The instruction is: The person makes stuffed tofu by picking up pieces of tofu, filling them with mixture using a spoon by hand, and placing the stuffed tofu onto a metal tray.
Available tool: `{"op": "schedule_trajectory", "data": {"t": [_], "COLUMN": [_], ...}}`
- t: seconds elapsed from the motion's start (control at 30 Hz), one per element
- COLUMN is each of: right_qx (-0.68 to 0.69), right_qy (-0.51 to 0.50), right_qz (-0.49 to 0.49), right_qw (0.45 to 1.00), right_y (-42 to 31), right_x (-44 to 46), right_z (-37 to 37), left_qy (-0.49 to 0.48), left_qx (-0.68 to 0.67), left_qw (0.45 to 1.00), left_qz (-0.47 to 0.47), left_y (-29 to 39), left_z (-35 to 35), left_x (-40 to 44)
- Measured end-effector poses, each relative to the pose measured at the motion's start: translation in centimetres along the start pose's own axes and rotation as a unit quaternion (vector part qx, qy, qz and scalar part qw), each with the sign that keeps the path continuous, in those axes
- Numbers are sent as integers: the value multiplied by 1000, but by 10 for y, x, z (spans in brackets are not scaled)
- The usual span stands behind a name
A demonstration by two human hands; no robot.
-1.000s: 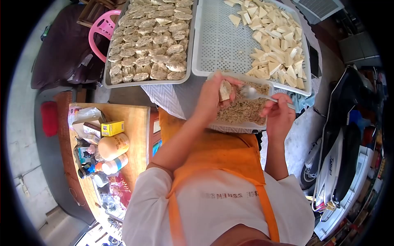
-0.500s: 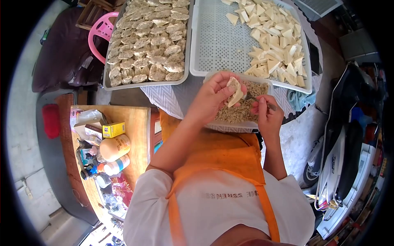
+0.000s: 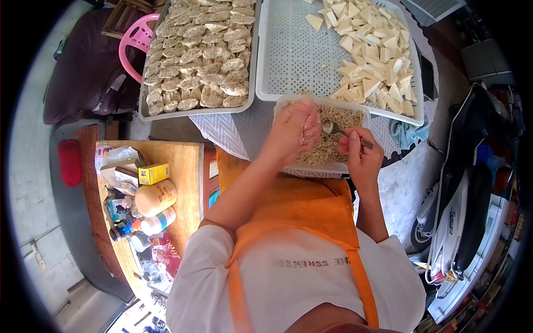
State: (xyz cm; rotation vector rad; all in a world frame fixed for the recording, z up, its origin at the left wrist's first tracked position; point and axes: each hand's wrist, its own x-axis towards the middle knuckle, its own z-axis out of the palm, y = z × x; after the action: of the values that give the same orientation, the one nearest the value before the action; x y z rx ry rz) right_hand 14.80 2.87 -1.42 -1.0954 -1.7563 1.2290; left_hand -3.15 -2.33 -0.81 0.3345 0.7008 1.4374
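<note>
My left hand [image 3: 296, 129] is closed over the left part of a white container [image 3: 367, 119] of brown crumbly filling [image 3: 327, 151]. Its fingers wrap round the pale wedge, which is now almost wholly hidden in them. Just right of it, my right hand [image 3: 362, 149] pinches the handle of a metal spoon [image 3: 328, 127], whose bowl lies over the filling near my left fingers. Beyond the container, pale triangular pieces [image 3: 373, 69] lie piled on a perforated white tray [image 3: 294, 55]. Rows of filled pieces [image 3: 200, 61] cover the tray [image 3: 251, 83] at the left.
A wooden table [image 3: 189, 177] on the left bears a yellow box [image 3: 154, 173], bottles and bags. A pink chair back [image 3: 133, 47] is beside the filled tray. A blue-green cloth [image 3: 408, 133] hangs near the right tray, and a motor scooter [image 3: 458, 222] stands at the right.
My left hand has turned and closed over the wedge, which showed clearly in its fingers before. My right hand has drawn back slightly left and down with the spoon since the first frame.
</note>
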Motion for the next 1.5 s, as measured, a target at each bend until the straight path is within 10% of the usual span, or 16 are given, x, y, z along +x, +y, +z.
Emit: {"op": "schedule_trajectory", "data": {"t": [0.17,0.77,1.03,1.27,1.5], "right_qx": [-8,-125,-72,-123,-90], "right_qy": [1,-19,-86,-47,-50], "right_qz": [-5,-77,-13,-83,-27], "right_qw": [1000,989,994,988,994], "right_y": [0,-7,2,3,17], "right_x": [-1,14,22,23,21], "right_z": [0,-7,-13,-8,-10], "left_qy": [126,15,220,372,435], "left_qx": [109,153,440,684,749], "left_qw": [985,984,843,535,456], "left_qz": [43,94,215,328,205], "left_y": [-2,26,205,364,418], "left_z": [26,-13,-126,-233,-275], "left_x": [-1,6,70,120,143]}}
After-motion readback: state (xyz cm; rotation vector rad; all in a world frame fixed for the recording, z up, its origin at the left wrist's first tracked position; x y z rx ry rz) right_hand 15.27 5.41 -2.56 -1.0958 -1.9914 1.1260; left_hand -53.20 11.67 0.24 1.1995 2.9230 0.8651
